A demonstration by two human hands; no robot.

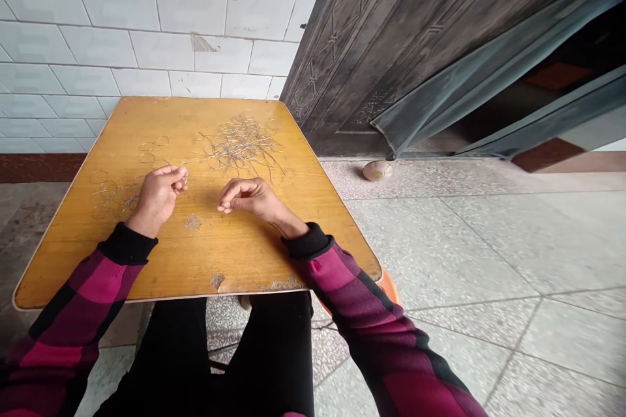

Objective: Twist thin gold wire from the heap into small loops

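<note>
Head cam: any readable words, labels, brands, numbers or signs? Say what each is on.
No legible text in this view.
Embossed marks on the dark metal door: possibly characters, too blurred to read.
Faint marks on the scuffed ball on the floor: too small to read.

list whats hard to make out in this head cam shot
Head view: what the left hand pinches, hidden by its fingers.
Head view: single strands in the wire tangle, too fine to trace.
Head view: the orange object, mostly hidden by the tabletop and right sleeve.
Head view: the room behind the curtain, too dark.
</note>
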